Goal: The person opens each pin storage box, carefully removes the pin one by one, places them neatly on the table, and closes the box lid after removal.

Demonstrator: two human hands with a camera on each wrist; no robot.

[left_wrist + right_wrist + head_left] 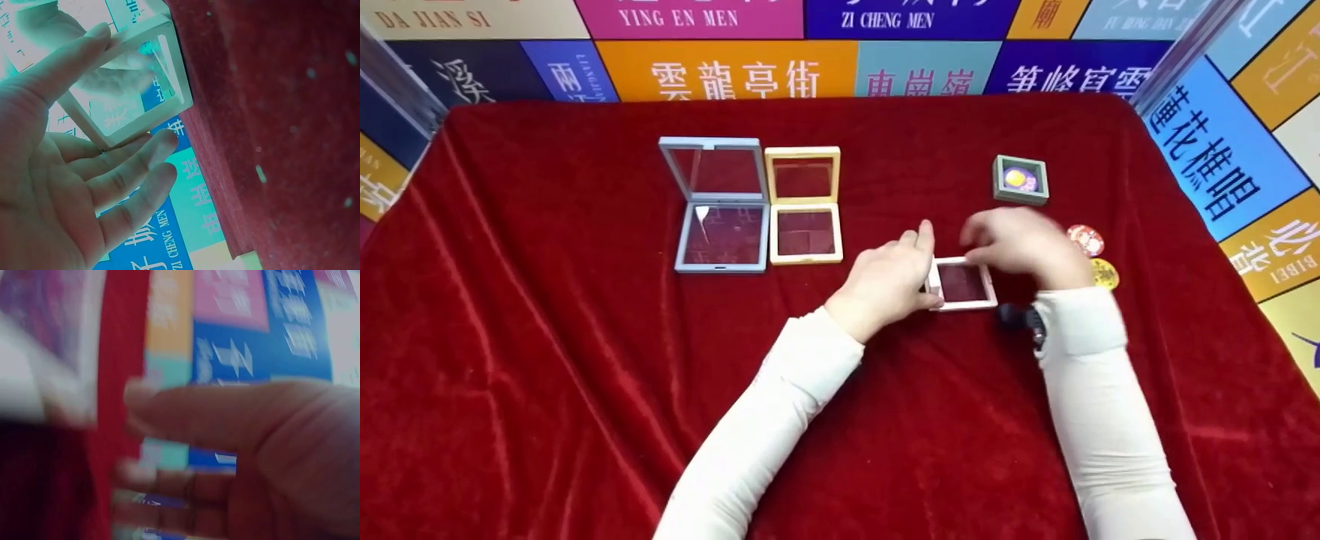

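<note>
Left hand (pixel 889 283) holds white frame (pixel 970 305) at its three o'clock.
Right hand (pixel 1018 244) is blurred; I cannot tell its grip.

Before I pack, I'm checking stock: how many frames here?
4, counting each opened one once: blue frame, leftmost; yellow frame, beside it; white frame, second from right; green frame, rightmost.

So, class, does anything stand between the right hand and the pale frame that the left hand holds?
Nothing visible does: in the head view the blurred right hand is at the far edge of the pale frame. The left hand holds its left side; the red disc and yellow disc lie farther right.
</note>
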